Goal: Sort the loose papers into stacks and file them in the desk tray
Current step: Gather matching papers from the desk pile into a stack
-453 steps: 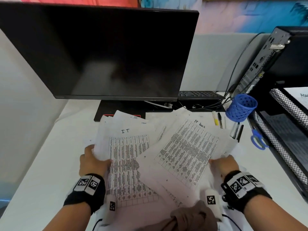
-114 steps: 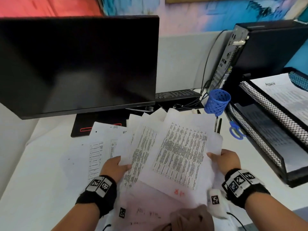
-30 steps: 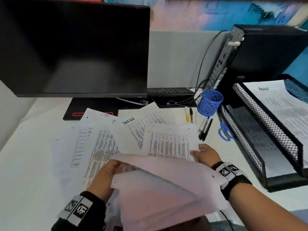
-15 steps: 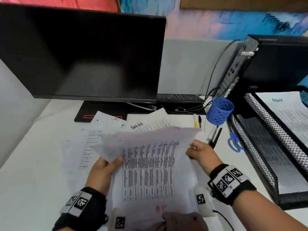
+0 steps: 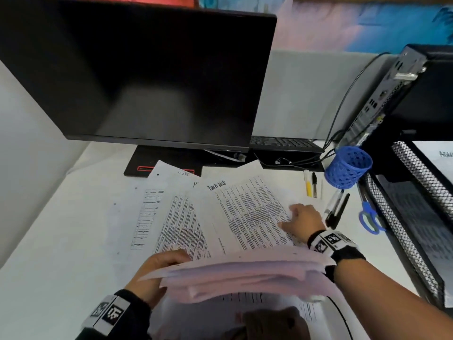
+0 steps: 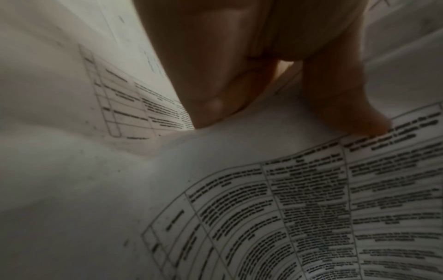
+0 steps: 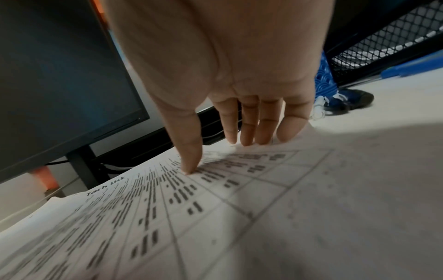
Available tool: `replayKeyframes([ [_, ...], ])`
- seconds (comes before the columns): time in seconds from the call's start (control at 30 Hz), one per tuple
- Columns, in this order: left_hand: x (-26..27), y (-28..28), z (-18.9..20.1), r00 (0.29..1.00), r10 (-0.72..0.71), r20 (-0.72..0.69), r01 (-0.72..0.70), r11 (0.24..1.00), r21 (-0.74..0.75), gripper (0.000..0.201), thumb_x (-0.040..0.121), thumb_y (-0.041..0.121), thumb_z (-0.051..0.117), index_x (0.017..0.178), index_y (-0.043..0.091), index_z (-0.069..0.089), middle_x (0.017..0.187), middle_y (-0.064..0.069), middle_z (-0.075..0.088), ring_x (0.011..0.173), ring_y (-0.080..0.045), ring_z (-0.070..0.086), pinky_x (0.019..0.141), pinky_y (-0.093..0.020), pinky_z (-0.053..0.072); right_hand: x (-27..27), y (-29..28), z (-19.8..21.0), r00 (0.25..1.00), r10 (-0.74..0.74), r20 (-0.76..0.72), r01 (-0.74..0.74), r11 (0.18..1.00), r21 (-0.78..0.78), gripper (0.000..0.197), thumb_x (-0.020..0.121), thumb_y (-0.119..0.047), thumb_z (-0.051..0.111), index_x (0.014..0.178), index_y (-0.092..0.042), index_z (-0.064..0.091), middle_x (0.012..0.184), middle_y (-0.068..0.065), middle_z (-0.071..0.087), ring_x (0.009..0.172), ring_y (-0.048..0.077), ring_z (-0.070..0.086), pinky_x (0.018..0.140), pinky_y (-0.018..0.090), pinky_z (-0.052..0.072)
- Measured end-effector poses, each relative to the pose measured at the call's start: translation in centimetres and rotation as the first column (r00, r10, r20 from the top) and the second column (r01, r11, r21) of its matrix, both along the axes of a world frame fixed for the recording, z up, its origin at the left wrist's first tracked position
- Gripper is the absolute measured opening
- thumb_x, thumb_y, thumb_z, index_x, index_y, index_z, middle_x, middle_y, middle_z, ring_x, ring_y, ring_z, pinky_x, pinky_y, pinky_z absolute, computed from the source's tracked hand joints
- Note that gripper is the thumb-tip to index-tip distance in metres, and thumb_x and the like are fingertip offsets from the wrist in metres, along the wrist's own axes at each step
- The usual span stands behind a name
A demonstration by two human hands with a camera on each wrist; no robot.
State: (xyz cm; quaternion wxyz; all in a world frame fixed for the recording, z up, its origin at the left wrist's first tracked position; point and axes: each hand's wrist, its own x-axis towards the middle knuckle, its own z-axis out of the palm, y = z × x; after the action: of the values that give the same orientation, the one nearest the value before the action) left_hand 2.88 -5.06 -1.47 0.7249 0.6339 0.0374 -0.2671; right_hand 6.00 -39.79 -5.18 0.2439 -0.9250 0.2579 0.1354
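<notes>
My left hand (image 5: 161, 266) grips a thick stack of papers (image 5: 245, 273) by its left edge and holds it nearly flat over the near desk. In the left wrist view its thumb and a finger (image 6: 359, 117) pinch printed sheets (image 6: 311, 208). More loose papers (image 5: 176, 222) lie fanned on the desk, with a "Task list" sheet (image 5: 245, 212) on top. My right hand (image 5: 294, 214) rests on that sheet's right edge, fingers straight (image 7: 251, 132), thumb tip down on the print. The black mesh desk tray (image 5: 402, 217) stands at the right, a printed sheet (image 5: 436, 155) in its upper tier.
A dark monitor (image 5: 147, 69) fills the back, with a keyboard (image 5: 282, 143) behind the papers. A blue pen cup (image 5: 348, 168), pens (image 5: 335, 212) and blue scissors (image 5: 370, 217) lie between the papers and the tray. A computer tower (image 5: 404, 94) stands at the back right.
My right hand has let go of the stack and moved forward onto the "Task list" sheet. The stack, held up by both hands before, now lies flat in my left hand alone.
</notes>
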Motion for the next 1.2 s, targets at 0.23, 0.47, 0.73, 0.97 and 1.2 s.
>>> replayKeyframes([
  [0.23,-0.4,0.0,-0.4,1.0,0.005,-0.028,-0.007,0.997,-0.078,0.058,0.014,0.04,0.093,0.055,0.005,0.073,0.063,-0.009,0.064,0.058,-0.02,0.061,0.057,-0.025,0.05,0.2,1.3,0.8,0.981,-0.14,-0.138,0.118,0.98,-0.159,0.089,0.062,-0.06,0.076,0.129,-0.011,0.043,0.131,0.012,0.045,0.121,0.029,0.046,0.098,0.041,0.044],
  [0.47,-0.7,0.0,-0.7,0.993,-0.005,-0.122,-0.01,0.993,-0.121,0.057,0.014,0.031,0.094,0.056,0.001,0.071,0.066,-0.012,0.062,0.058,-0.022,0.06,0.057,-0.025,0.05,-0.3,1.7,1.7,0.966,0.021,-0.259,-0.049,0.993,-0.104,0.066,0.073,-0.061,0.066,0.111,-0.008,0.056,0.119,0.012,0.056,0.102,0.026,0.055,0.086,0.031,0.048],
  [0.73,-1.4,-0.4,-1.2,0.977,0.145,-0.153,-0.158,0.985,-0.074,0.014,0.066,-0.01,0.071,0.075,0.002,0.071,0.064,-0.007,0.069,0.062,-0.015,0.067,0.067,-0.029,0.058,-2.1,1.3,2.5,0.995,0.072,-0.068,-0.049,0.955,0.293,0.022,0.092,-0.008,0.052,0.113,-0.01,0.06,0.114,0.009,0.064,0.098,0.022,0.058,0.076,0.024,0.041],
  [0.97,0.3,-1.5,3.2,0.944,0.331,0.012,-0.327,0.936,-0.132,0.026,0.089,-0.015,0.041,0.085,-0.009,0.066,0.088,-0.008,0.072,0.073,0.0,0.069,0.082,-0.027,0.056,-5.7,0.6,3.9,0.959,-0.226,0.17,0.05,0.729,0.683,0.022,0.089,-0.011,0.06,0.11,-0.016,0.065,0.103,0.002,0.073,0.096,0.024,0.068,0.093,0.046,0.05],
  [1.2,3.0,-2.9,3.0,0.854,0.514,0.083,-0.509,0.858,-0.071,0.014,0.08,0.004,0.066,0.091,0.013,0.068,0.096,-0.01,0.07,0.087,-0.023,0.064,0.082,-0.032,0.049,-6.8,4.7,4.7,0.955,-0.2,0.218,-0.023,0.684,0.729,0.034,0.09,-0.039,0.058,0.123,-0.032,0.06,0.119,-0.012,0.066,0.112,0.012,0.061,0.101,0.042,0.046],
])
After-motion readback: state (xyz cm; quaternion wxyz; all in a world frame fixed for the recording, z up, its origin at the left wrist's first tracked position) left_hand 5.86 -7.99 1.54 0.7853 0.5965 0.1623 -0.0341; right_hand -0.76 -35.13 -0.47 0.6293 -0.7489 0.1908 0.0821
